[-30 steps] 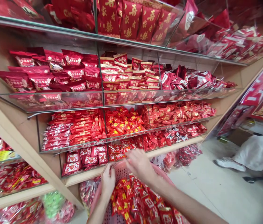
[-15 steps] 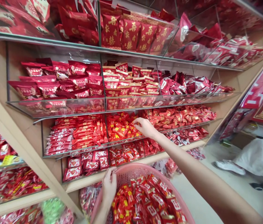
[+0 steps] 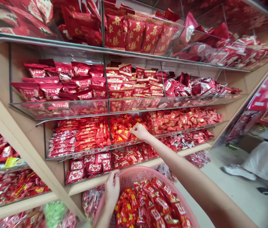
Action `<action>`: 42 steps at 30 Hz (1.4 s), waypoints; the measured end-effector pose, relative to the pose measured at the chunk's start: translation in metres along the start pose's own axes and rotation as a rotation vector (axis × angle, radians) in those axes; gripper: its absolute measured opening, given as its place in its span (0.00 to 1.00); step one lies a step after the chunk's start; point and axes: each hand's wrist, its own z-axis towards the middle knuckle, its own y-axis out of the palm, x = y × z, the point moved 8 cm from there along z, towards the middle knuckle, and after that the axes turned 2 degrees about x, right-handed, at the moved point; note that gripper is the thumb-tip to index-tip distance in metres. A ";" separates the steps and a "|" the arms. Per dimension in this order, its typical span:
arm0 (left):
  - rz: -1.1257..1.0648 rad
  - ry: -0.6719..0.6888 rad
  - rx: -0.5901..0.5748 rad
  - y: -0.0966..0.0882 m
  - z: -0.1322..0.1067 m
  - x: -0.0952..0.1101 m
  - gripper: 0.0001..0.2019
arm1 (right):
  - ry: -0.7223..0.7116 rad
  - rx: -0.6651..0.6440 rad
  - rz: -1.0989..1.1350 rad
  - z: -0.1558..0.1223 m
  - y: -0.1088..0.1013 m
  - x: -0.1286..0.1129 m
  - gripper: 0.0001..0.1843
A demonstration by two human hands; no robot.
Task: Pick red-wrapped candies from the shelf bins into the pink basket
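My left hand [image 3: 112, 187] is closed over the rim of a pink perforated plastic basket [image 3: 180, 199], at its far left side. Many red wrapped candies [image 3: 156, 205] fill the basket, some with yellow print and others with pale labels. On the third shelf, my right hand [image 3: 140, 131] is at a glass compartment of red candies with yellow lettering [image 3: 120, 135]. Its fingers are pinched together at the edge of that pile. What they hold, if anything, is too small to make out.
Glass-fronted shelves [image 3: 76, 109] of red packets rise above and around my hands. A slanting wooden post [image 3: 29, 155] stands at left. Bagged sweets [image 3: 92, 201] lie below the bottom shelf. At right, a person's white shoe [image 3: 238, 172] rests on the floor.
My right hand has moved slightly left and its fingers have drawn together into a pinch. My left hand stays on the basket rim.
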 end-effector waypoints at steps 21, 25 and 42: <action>0.025 0.017 -0.024 0.004 -0.001 -0.004 0.11 | -0.121 -0.060 0.508 -0.140 -0.028 0.005 0.12; 0.014 0.015 -0.029 0.005 -0.002 -0.002 0.11 | 0.021 -0.227 0.496 -0.166 0.046 0.058 0.13; 0.029 0.028 -0.036 0.004 -0.002 0.000 0.11 | 0.333 -0.572 0.384 -0.190 0.200 0.120 0.12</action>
